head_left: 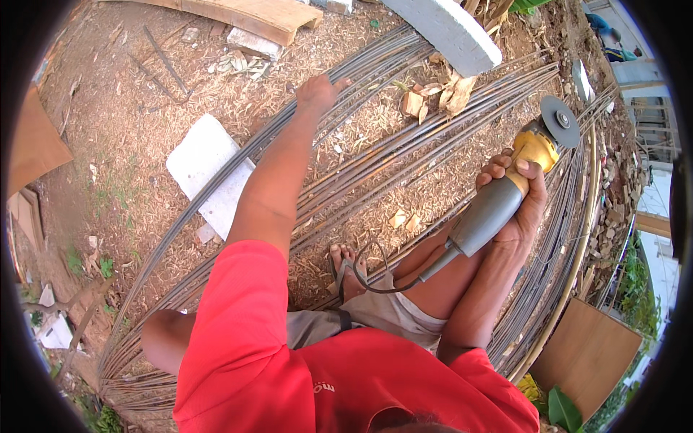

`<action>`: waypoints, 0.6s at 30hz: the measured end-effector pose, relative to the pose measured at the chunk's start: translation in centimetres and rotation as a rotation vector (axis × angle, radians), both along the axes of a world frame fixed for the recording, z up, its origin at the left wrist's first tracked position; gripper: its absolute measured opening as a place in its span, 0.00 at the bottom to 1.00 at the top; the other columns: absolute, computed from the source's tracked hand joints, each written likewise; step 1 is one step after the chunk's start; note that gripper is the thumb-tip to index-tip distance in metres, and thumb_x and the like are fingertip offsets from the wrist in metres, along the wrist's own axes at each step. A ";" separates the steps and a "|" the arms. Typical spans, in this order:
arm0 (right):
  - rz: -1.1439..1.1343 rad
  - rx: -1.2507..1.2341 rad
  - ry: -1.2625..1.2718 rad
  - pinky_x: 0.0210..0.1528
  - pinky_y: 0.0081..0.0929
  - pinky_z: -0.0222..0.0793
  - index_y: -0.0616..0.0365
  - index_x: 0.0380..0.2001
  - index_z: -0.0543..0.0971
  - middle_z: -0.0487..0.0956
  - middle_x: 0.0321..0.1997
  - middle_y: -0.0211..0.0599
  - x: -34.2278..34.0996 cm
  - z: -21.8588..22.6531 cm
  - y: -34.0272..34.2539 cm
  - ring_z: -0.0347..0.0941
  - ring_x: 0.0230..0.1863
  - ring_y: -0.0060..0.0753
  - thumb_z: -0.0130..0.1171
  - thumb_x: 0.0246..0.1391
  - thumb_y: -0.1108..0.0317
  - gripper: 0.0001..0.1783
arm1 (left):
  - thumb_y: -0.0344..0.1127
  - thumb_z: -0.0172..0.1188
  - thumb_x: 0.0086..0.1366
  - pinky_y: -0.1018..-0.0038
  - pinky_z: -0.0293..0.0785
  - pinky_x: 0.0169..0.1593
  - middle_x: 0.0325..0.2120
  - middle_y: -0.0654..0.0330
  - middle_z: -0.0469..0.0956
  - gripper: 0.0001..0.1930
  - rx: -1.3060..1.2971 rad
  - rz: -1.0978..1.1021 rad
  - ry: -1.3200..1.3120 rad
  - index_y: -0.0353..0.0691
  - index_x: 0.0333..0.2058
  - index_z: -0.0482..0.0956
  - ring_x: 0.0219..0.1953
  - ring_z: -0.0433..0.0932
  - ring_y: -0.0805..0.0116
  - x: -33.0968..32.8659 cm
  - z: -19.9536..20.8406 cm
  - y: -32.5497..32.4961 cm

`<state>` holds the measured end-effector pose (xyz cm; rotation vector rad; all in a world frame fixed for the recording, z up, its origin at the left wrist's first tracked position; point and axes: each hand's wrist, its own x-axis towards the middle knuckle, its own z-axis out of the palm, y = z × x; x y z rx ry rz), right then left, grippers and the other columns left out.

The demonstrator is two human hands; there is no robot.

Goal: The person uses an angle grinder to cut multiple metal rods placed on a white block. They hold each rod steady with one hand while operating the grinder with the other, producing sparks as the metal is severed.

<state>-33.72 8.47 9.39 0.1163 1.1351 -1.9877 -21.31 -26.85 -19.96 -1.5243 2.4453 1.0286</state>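
Observation:
An angle grinder (491,209) with a yellow head and grey body is held in my right hand (516,184), its fingers wrapped round the body. Its dark cutting disc (559,121) points away, up and to the right, clear of the rods. A black cord curves from its rear end past my foot. With my arm stretched forward, my left hand (316,95) is closed over a bundle of thin grey steel rods (375,61). Its thumb sticks out to the right, and the other fingertips are partly hidden.
More rusty rods (404,155) run across the ground in front of me. A pale concrete slab (447,32) lies across the far rod ends. Beside the left bundle is a white sheet (202,155). Wood chunks (456,94) lie between bundles, and a brown board (588,353) sits at right.

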 end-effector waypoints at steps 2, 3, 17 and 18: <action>-0.003 0.001 0.003 0.42 0.42 0.85 0.61 0.48 0.75 0.81 0.37 0.37 -0.1 -0.2 -0.4 0.81 0.35 0.35 0.68 0.55 0.72 0.18 | 0.78 0.57 0.74 0.53 0.84 0.57 0.46 0.43 0.89 0.44 -0.081 -0.041 0.091 0.33 0.55 0.85 0.51 0.89 0.51 2.7 -0.5 -1.0; 0.008 -0.011 -0.015 0.42 0.42 0.85 0.61 0.48 0.75 0.81 0.37 0.37 -0.1 -0.3 -0.7 0.81 0.35 0.34 0.68 0.55 0.72 0.18 | 0.76 0.59 0.74 0.57 0.84 0.49 0.39 0.47 0.87 0.42 0.023 -0.056 0.118 0.33 0.53 0.85 0.42 0.88 0.55 4.7 -0.3 -1.4; 0.078 -0.009 -0.058 0.41 0.40 0.83 0.61 0.47 0.76 0.80 0.36 0.36 1.5 0.5 -1.6 0.79 0.33 0.34 0.68 0.55 0.71 0.18 | 0.79 0.44 0.78 0.45 0.71 0.70 0.61 0.34 0.83 0.50 -0.039 -0.018 0.027 0.31 0.65 0.81 0.66 0.80 0.34 21.0 -2.1 2.2; 0.068 -0.017 -0.049 0.41 0.41 0.83 0.61 0.47 0.76 0.80 0.36 0.36 1.5 0.7 -1.5 0.79 0.33 0.34 0.68 0.55 0.71 0.18 | 0.79 0.43 0.78 0.45 0.72 0.71 0.61 0.35 0.83 0.50 0.013 -0.022 -0.001 0.31 0.65 0.80 0.66 0.80 0.35 20.3 -1.4 1.9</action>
